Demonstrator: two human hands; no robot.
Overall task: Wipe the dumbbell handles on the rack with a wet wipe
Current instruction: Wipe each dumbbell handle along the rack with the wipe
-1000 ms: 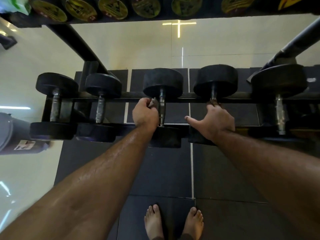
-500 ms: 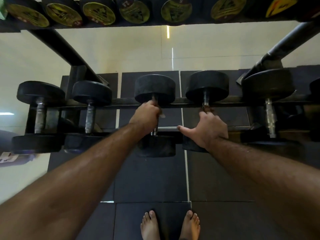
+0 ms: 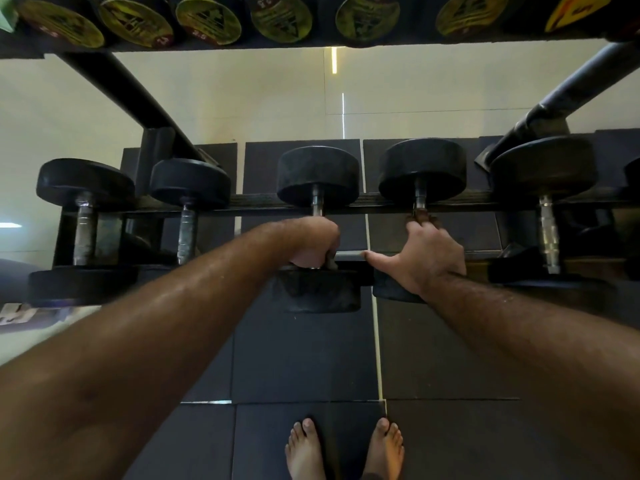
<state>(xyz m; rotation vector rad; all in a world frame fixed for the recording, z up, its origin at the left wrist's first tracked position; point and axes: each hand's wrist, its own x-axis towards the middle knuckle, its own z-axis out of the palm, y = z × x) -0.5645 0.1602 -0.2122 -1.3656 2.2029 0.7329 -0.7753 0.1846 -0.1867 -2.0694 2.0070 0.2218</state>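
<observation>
Several black dumbbells lie on the lower rack rail (image 3: 249,202). My left hand (image 3: 313,242) grips the steel handle (image 3: 317,204) of the middle dumbbell, low down by its near head (image 3: 318,292). A pale sliver of the wet wipe (image 3: 331,263) shows under the fingers; the rest is hidden. My right hand (image 3: 427,254) rests on the neighbouring dumbbell to the right, covering its handle (image 3: 420,199) and part of its near head (image 3: 391,289). Its fingers lie along the handle and its thumb is spread out to the left.
Two more dumbbells (image 3: 187,230) lie to the left and one (image 3: 549,233) to the right. An upper shelf of yellow-labelled weights (image 3: 207,17) hangs overhead. Slanted rack posts (image 3: 138,95) stand on both sides. My bare feet (image 3: 343,448) are on dark rubber mats.
My left hand slid down the middle handle from its far end to the near head. My right hand stayed on its dumbbell.
</observation>
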